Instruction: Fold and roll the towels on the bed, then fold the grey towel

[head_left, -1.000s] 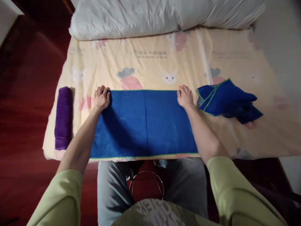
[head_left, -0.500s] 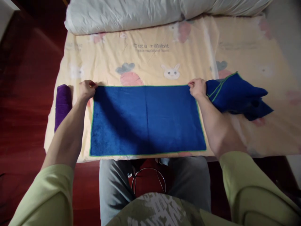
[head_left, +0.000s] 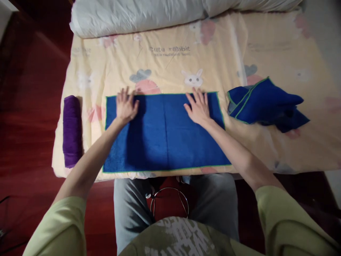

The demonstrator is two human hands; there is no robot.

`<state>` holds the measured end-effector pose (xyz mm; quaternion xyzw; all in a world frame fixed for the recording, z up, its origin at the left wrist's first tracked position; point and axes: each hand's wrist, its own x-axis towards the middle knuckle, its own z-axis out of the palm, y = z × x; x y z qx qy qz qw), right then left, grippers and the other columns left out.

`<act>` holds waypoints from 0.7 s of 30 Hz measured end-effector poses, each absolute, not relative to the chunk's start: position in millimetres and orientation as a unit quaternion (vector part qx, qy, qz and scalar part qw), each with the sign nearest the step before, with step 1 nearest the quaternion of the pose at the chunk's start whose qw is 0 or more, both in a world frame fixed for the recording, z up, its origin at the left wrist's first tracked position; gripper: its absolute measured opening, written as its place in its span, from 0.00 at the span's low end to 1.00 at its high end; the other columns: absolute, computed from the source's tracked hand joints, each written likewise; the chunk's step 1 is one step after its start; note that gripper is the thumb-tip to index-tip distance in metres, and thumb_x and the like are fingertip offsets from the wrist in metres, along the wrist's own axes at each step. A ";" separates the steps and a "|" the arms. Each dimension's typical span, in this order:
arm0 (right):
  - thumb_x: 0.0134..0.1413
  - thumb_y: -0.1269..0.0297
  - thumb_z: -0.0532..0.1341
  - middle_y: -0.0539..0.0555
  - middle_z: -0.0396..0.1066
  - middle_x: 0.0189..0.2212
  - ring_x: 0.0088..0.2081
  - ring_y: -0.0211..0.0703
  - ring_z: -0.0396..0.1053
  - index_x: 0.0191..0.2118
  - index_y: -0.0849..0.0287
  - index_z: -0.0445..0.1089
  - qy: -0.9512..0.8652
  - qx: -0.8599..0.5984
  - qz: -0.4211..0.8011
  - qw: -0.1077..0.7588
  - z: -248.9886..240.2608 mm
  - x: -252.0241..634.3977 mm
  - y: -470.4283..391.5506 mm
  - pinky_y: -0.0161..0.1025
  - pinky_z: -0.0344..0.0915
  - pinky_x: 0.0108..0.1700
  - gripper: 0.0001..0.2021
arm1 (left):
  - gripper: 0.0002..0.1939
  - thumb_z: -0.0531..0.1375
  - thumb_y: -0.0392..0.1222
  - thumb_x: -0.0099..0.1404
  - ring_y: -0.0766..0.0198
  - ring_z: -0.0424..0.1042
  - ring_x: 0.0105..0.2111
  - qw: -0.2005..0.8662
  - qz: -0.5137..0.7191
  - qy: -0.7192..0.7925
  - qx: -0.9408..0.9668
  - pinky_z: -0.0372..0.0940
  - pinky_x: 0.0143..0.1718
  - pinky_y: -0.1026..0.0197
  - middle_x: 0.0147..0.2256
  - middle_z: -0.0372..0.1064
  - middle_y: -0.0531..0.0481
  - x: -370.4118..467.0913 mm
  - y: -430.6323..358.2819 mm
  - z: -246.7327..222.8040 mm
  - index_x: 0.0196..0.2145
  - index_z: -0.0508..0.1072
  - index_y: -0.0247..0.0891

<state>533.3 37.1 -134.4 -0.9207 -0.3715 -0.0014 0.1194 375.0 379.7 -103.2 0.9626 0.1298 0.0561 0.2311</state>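
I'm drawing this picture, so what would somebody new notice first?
Probably the flat blue cloth in the middle, with the left hand and right hand spread over its far part. Then the purple roll on the left and the crumpled blue cloth on the right.

The printed bedsheet (head_left: 170, 69) carries the legend "Cute rabbit" (head_left: 169, 49) in dark letters. A smaller line (head_left: 172, 54) directly below it is too blurred to read. A faint text block (head_left: 269, 46) farther right on the sheet is likewise illegible. The person's green T-shirt (head_left: 213, 236) bears large white lettering (head_left: 186, 233); its wording cannot be determined.
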 end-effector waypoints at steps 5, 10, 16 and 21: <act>0.78 0.46 0.46 0.55 0.40 0.82 0.82 0.61 0.38 0.82 0.50 0.52 -0.362 -0.922 0.058 0.125 -171.5 522.4 36.7 0.74 0.37 0.80 0.34 | 0.43 0.47 0.69 0.79 0.37 0.38 0.80 0.217 0.007 0.119 0.969 0.29 0.78 0.31 0.79 0.46 0.39 384.9 328.5 -118.9 0.77 0.63 0.35; 0.79 0.46 0.43 0.56 0.37 0.83 0.83 0.59 0.36 0.83 0.51 0.47 -0.272 -0.956 0.044 0.101 -182.3 562.6 -8.3 0.74 0.37 0.79 0.35 | 0.42 0.47 0.67 0.79 0.38 0.38 0.80 0.190 0.030 0.198 0.961 0.27 0.78 0.32 0.80 0.44 0.39 374.2 360.9 -126.6 0.79 0.60 0.37; 0.79 0.47 0.41 0.60 0.37 0.82 0.83 0.61 0.36 0.83 0.56 0.47 -0.231 -0.967 0.060 0.084 -165.1 566.1 -24.0 0.72 0.38 0.80 0.36 | 0.41 0.46 0.64 0.80 0.42 0.33 0.81 0.181 0.053 0.235 0.954 0.27 0.78 0.32 0.81 0.39 0.40 370.7 382.3 -146.1 0.79 0.58 0.36; 0.78 0.48 0.41 0.60 0.36 0.83 0.83 0.62 0.35 0.83 0.57 0.45 -0.226 -0.966 0.108 0.065 -153.1 568.2 -17.0 0.74 0.39 0.79 0.36 | 0.37 0.49 0.56 0.81 0.40 0.32 0.81 0.216 0.063 0.245 0.943 0.31 0.78 0.30 0.80 0.39 0.35 351.3 358.2 -129.7 0.78 0.59 0.31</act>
